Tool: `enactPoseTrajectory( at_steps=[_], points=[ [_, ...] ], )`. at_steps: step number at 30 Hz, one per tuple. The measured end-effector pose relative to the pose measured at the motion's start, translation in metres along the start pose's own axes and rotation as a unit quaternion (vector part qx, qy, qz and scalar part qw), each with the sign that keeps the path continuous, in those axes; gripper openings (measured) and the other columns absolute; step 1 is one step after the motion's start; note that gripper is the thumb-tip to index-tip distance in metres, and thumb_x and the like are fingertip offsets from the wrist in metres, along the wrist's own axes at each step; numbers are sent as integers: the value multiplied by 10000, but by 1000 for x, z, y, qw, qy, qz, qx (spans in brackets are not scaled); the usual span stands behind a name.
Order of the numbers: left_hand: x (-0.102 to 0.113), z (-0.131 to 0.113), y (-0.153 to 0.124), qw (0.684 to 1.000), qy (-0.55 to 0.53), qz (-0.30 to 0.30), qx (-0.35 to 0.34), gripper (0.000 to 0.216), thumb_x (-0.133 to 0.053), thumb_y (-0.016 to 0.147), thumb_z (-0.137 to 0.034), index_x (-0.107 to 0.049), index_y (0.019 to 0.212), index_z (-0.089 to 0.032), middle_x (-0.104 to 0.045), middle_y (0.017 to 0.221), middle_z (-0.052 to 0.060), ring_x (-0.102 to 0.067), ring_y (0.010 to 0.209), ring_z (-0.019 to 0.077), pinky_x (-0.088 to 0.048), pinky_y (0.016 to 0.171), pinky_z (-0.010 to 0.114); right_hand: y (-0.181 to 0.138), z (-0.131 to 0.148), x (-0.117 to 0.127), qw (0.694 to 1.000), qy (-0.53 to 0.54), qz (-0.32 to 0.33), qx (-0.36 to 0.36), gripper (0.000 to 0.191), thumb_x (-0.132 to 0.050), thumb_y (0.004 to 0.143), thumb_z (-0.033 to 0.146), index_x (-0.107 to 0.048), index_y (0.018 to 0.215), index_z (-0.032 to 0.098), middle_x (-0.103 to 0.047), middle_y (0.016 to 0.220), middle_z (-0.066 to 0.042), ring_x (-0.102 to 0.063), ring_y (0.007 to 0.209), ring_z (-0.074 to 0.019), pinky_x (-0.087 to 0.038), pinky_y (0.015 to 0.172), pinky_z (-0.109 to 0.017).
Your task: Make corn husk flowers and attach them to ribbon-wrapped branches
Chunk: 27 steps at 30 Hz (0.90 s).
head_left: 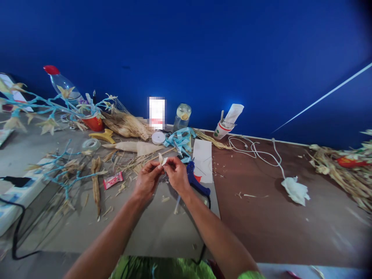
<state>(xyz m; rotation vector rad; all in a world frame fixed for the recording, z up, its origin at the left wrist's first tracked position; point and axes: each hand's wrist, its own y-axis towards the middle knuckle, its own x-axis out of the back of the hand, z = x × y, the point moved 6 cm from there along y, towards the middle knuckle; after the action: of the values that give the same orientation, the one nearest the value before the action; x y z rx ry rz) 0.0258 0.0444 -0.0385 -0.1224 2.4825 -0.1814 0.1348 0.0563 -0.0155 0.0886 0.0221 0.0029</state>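
Observation:
Close together above the table's middle, my left hand (147,179) and my right hand (178,175) pinch a small pale corn husk piece (162,159) between thumbs and fingers. Its folded, petal-like tips stick up over the fingertips. Right beside my right hand lies a blue glue gun (198,185), partly hidden by the wrist. A white card (202,155) lies just beyond it. Husk strips and scraps (136,164) are strewn behind my hands, and a long dried husk (95,182) lies to the left.
Blue-wrapped branches with husk flowers (49,126) stand in a red cup (94,123) at left. A power strip (24,193), tape roll (91,145), yellow clip (103,135), glass jar (182,118), blue ribbon (181,140), white cable (269,155) and crumpled tissue (295,190) surround the work area.

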Motion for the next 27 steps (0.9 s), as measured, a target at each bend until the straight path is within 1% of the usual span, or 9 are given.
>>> enactPoseTrajectory(
  at_steps=[5,9,14,17,20,24,27],
  points=[
    [1,-1,0,1000,26,12,-11,217,-807,567,-226,-655,701,-146,-658,660,-2,-603,611,99,-478,622,208,-1,-3,-1,1000,4,1,-13,131,-563,717,322,-503,743,209,-555,655,30,-526,547,-116,-467,532,-240],
    [3,-1,2,999,42,25,-8,219,-804,576,-215,-648,715,-147,-660,687,2,-605,634,104,-482,641,220,0,-7,1,1000,10,9,-22,153,-570,707,337,-497,740,207,-551,649,34,-524,546,-112,-465,530,-238],
    [4,0,4,997,66,43,6,216,-800,581,-213,-629,691,-141,-657,646,8,-599,586,106,-476,596,218,1,-14,1,999,24,27,-40,181,-587,696,354,-484,737,210,-539,619,44,-521,530,-111,-460,521,-236],
    [3,-3,4,995,85,53,4,210,-791,594,-206,-609,679,-145,-654,620,2,-595,555,104,-475,577,217,2,-15,1,998,33,32,-52,173,-592,682,335,-479,730,213,-528,603,56,-519,518,-109,-453,521,-237],
    [0,-5,4,993,97,69,18,233,-794,587,-210,-586,671,-146,-652,596,0,-598,541,109,-474,561,217,2,-15,0,996,41,47,-68,154,-591,663,304,-475,701,209,-510,570,70,-507,491,-101,-440,512,-232],
    [-1,-6,3,991,104,67,42,274,-807,560,-220,-563,657,-145,-649,568,-1,-605,516,125,-482,543,237,3,-17,-1,991,58,63,-100,161,-600,654,301,-476,688,204,-500,530,81,-491,465,-96,-404,491,-222],
    [-1,-6,3,992,106,58,44,287,-811,548,-221,-559,662,-144,-653,574,3,-611,513,131,-484,541,245,3,-19,-2,989,68,66,-110,155,-604,656,287,-483,695,199,-505,519,81,-483,462,-96,-378,483,-218]
  ],
)
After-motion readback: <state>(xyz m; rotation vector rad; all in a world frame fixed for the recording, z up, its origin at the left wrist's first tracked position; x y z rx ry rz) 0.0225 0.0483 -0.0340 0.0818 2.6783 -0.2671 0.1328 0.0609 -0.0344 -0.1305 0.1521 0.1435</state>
